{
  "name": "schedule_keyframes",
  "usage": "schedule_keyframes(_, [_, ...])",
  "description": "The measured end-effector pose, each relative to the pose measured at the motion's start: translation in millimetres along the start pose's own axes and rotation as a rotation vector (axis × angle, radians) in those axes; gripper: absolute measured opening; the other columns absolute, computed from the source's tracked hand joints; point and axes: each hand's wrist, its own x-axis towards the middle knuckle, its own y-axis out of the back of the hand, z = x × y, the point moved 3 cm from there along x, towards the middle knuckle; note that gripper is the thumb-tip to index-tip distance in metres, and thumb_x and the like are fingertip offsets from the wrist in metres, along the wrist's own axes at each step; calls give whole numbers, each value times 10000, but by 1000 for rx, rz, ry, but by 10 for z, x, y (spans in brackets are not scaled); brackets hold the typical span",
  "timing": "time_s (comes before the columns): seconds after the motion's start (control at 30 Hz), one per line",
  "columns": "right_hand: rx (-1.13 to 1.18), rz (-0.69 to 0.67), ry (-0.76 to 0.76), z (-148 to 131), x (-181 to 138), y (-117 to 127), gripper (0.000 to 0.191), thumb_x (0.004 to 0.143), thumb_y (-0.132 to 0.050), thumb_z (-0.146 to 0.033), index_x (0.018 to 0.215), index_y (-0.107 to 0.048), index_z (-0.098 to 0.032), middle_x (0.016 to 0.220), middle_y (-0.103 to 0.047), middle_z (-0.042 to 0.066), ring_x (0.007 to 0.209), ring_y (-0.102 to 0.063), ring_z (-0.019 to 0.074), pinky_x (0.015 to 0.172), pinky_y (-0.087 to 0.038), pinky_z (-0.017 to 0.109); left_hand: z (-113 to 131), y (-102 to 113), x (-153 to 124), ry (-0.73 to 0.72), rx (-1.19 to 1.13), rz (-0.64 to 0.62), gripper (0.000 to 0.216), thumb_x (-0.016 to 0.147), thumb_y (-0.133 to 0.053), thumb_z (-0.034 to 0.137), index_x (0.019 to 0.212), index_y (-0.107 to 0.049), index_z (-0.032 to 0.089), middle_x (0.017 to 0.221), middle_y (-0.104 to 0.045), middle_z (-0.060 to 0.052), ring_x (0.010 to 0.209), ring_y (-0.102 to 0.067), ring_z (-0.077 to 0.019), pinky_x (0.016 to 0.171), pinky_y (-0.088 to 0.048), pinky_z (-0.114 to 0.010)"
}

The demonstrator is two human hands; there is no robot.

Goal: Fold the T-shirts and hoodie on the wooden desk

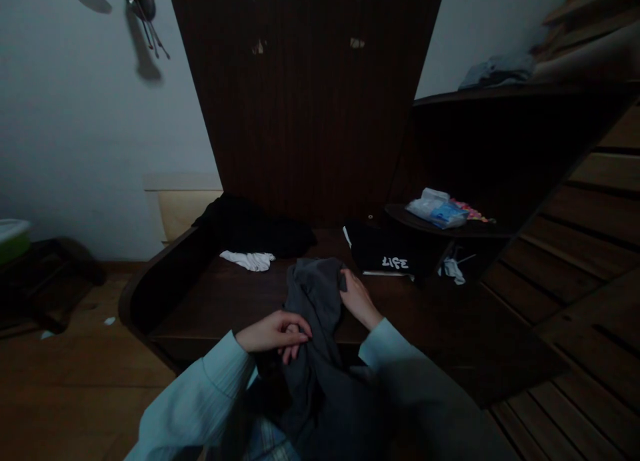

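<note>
A dark grey garment (pixel 315 301) lies partly on the wooden bench and hangs over its front edge toward my lap. Its kind is hard to make out in the folds. My right hand (pixel 359 299) grips its right upper edge, fingertips tucked behind the cloth. My left hand (pixel 276 334) is closed at the garment's left edge, fingers curled and pinching the fabric. Behind, a folded black garment with white lettering (pixel 395 247) rests at the back right. A black cloth heap (pixel 260 231) lies at the back left, with a white cloth (pixel 249 260) beside it.
The dark bench (pixel 200 307) has a raised curved left end (pixel 145 287). On the right, a corner shelf (pixel 450 232) holds a plastic packet (pixel 436 209), and crumpled white stuff (pixel 454 269) lies below. A stool (pixel 55 274) bearing a green container (pixel 14 239) stands far left.
</note>
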Motion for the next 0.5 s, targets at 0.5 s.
schedule_keyframes(0.5, [413,314,325,-161,449,-232,192,692,-400,-153,804,-525,-247,888,-596,13,866,-559,159,774,-434,268,21,1216,799,-134,-316,909,394,591,-703,361,925,-598,180,910,-651,-63,969,-564,-227,853,-414,-339])
